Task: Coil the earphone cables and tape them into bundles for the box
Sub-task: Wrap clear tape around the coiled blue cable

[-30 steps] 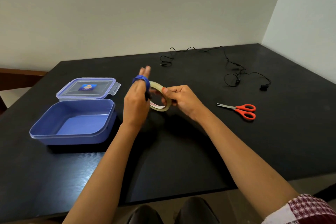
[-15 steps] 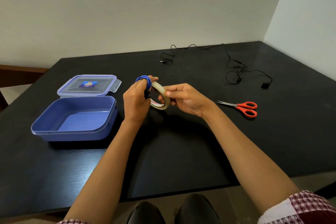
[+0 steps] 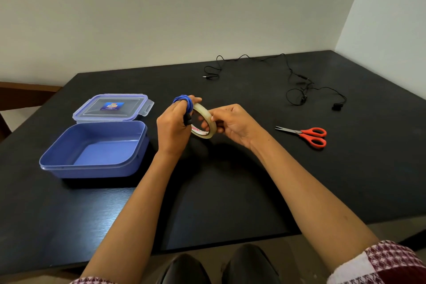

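Note:
A blue earphone cable [image 3: 184, 101] is coiled round the fingers of my left hand [image 3: 173, 127], which are curled and hold the coil above the table. Right beside it my right hand [image 3: 232, 123] pinches a roll of clear tape [image 3: 205, 122], thumb on the roll's outer face. The roll touches my left fingers. A loose black earphone cable [image 3: 297, 76] lies spread out at the back of the table. The open blue box [image 3: 69, 159] stands to the left, with nothing inside.
The box's clear lid [image 3: 113, 108] lies flat just behind the box. Red-handled scissors [image 3: 311, 136] lie on the black table [image 3: 230, 191] to the right of my hands. Walls close the back and right sides. My knees show below the near edge.
My left fingers have curled down from upright onto the blue coil. Both hands stay together with the tape roll, shifted slightly; the view has tilted a little.

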